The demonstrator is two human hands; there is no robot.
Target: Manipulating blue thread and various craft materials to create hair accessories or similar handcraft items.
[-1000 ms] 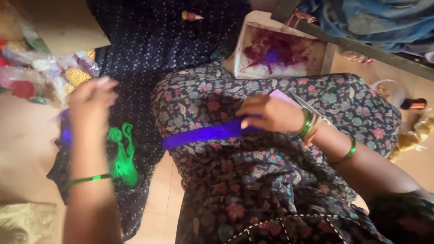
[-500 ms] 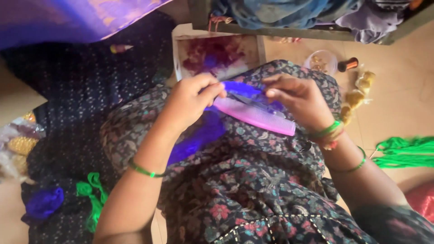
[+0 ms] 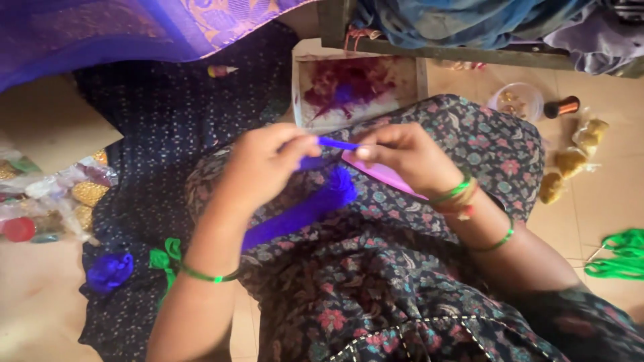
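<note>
Over my floral-print lap, my left hand (image 3: pixel 265 167) and my right hand (image 3: pixel 402 155) pinch the two ends of a short stretch of purple thread (image 3: pixel 335 143). A thick purple thread bundle (image 3: pixel 302 213) trails from under my left hand down across my knee. A pink flat card (image 3: pixel 382 174) lies on my knee beneath my right hand. Both wrists wear green bangles.
A shallow cardboard box (image 3: pixel 305 80) with maroon and purple threads sits just beyond my knee. Purple (image 3: pixel 109 271) and green (image 3: pixel 164 258) tassels lie at left on dark dotted cloth. Green thread (image 3: pixel 617 258), gold tassels (image 3: pixel 570 161), a copper spool (image 3: pixel 562 106) and a small clear bowl (image 3: pixel 515 100) are at right.
My left hand came in from the left side to my lap and took the purple thread together with my right hand. The view shifted left between frames.
</note>
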